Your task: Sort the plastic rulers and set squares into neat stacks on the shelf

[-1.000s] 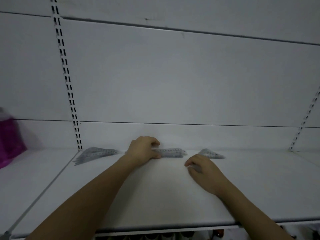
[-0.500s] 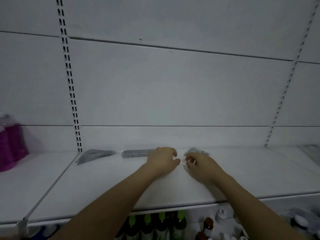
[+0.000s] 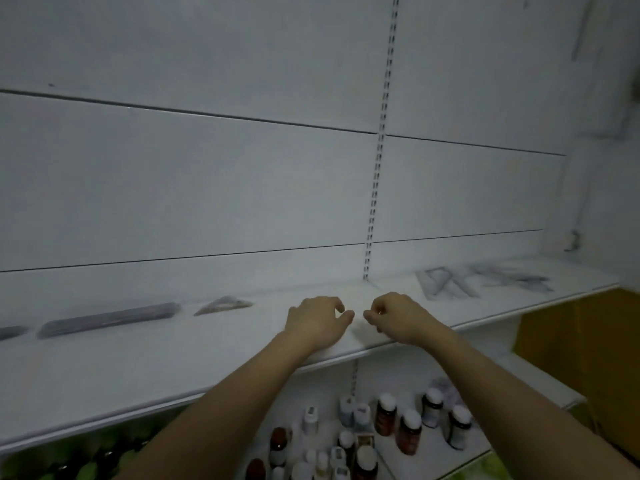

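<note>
A stack of clear plastic rulers (image 3: 110,318) lies flat on the white shelf (image 3: 173,362) at the left, with a small stack of set squares (image 3: 223,304) just right of it. The end of another stack (image 3: 12,332) shows at the far left edge. Loose set squares (image 3: 446,284) and more clear pieces (image 3: 512,278) lie scattered on the shelf's right section. My left hand (image 3: 317,322) and my right hand (image 3: 398,317) hover close together over bare shelf between the stacks and the loose pieces. The left hand's fingers are curved and apart, the right hand's are curled in. I see nothing in either.
A slotted upright (image 3: 375,188) divides the back wall behind my hands. On the shelf below stand several small bottles (image 3: 384,420) and green-capped bottles (image 3: 86,465). A brown panel (image 3: 575,358) stands at the right, below the shelf's end.
Both hands have left the ruler and set-square stacks and moved right along the shelf. The view has swung right, bringing the scattered set squares into sight.
</note>
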The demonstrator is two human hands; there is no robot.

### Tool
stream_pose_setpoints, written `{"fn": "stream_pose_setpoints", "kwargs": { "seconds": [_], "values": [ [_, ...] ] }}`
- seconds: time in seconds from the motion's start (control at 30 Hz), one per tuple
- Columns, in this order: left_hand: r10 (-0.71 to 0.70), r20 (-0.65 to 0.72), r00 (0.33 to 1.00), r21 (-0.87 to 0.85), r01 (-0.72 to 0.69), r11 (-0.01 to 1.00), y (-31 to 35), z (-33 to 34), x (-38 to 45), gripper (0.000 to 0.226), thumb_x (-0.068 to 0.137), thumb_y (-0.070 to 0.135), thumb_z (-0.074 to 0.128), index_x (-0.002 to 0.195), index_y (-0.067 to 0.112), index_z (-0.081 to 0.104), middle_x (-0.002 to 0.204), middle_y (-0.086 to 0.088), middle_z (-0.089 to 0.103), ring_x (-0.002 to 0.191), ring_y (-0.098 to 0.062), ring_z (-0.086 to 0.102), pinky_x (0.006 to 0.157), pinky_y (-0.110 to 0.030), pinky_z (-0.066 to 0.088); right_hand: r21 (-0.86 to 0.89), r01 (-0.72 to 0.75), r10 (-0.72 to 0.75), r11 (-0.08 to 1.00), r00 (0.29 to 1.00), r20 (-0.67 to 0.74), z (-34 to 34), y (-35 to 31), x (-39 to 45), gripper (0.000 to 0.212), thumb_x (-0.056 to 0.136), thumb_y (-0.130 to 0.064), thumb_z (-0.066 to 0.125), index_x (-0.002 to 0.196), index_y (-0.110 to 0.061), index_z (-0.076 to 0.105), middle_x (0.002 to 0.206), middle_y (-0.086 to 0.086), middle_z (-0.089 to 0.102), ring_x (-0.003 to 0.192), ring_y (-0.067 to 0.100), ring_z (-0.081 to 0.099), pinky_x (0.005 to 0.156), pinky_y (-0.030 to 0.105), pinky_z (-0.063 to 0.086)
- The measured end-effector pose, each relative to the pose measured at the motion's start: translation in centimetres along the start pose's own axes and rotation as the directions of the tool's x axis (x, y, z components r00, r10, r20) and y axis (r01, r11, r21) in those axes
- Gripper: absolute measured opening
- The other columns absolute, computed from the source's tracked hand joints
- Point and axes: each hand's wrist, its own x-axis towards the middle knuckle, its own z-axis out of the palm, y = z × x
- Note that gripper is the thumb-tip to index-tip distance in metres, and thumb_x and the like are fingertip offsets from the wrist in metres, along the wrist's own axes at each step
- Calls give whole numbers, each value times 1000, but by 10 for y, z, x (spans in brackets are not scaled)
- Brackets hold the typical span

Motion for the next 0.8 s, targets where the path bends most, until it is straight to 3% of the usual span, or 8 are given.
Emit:
{"fn": "stream_pose_setpoints", "kwargs": {
  "seconds": [0.23, 0.33, 0.53, 0.67, 0.8],
  "values": [
    [80, 55, 995, -26, -78, 997, 110, 50, 42, 47, 95, 59, 35, 123, 30, 60, 125, 2, 62, 115, -22, 54, 97, -42, 41, -27, -104, 103, 994, 994, -28, -57, 121, -11, 28, 91, -37, 53, 69, -21, 60, 82, 1, 68, 76, 18, 62, 72, 33, 50],
    [107, 62, 992, -11, -106, 994, 142, 70, 68, 45, 94, 57, 37, 123, 30, 60, 125, 1, 62, 115, -22, 55, 95, -41, 42, -6, -143, 142, 990, 990, -23, -61, 165, -5, 27, 92, -36, 53, 77, -16, 65, 84, 2, 69, 78, 18, 63, 74, 36, 53],
    [124, 78, 989, -26, -123, 992, 176, 112, 140, 40, 94, 47, 46, 128, 28, 55, 131, 0, 57, 120, -23, 51, 98, -38, 40, 17, -199, 199, 980, 980, 2, -67, 247, 29, 33, 92, -34, 53, 83, -6, 67, 81, 8, 70, 77, 22, 65, 70, 34, 52],
    [101, 32, 994, -116, -97, 988, 189, 137, 209, 38, 92, 38, 52, 126, 24, 57, 126, -2, 59, 115, -24, 54, 95, -36, 45, -11, -217, 216, 976, 976, -7, -84, 295, 64, 29, 94, -33, 52, 78, -12, 65, 80, 8, 69, 68, 20, 60, 60, 29, 45],
    [64, -31, 997, -162, -69, 984, 199, 162, 261, 34, 91, 30, 55, 123, 17, 58, 122, -6, 58, 113, -26, 54, 90, -33, 44, 5, -232, 232, 973, 972, -26, -98, 334, 112, 26, 92, -30, 53, 80, -11, 66, 79, 6, 70, 69, 22, 64, 66, 36, 53]
  ]
}}
